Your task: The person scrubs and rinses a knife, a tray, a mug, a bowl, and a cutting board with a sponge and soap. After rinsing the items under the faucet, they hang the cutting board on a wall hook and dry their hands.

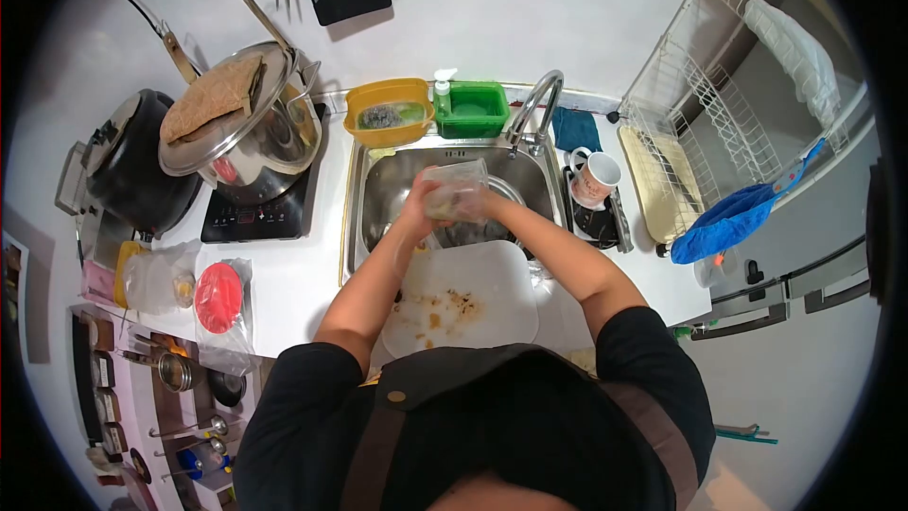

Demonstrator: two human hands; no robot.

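Note:
Over the steel sink (pixel 386 166) I hold a clear plastic container (pixel 462 191), tilted, with some murky residue showing through its side. My left hand (pixel 422 201) is closed round its left side. At the container's right side is my right hand (pixel 494 207), its fingers mostly hidden behind the plastic. Below, in the sink, the rim of a round metal vessel (pixel 515 191) shows partly. Nearer my body lies a white rectangular tray (pixel 506 274) with brown food scraps scattered on it, overlapping the sink's front edge.
Behind the sink stand a yellow basin (pixel 388 85) with a scrubber, a green tub (pixel 482 123) and the curved faucet (pixel 547 99). A mug (pixel 596 178) sits to the right, near a wire dish rack (pixel 728 104). Left, a large steel pot (pixel 274 147) stands on an induction cooker (pixel 251 220).

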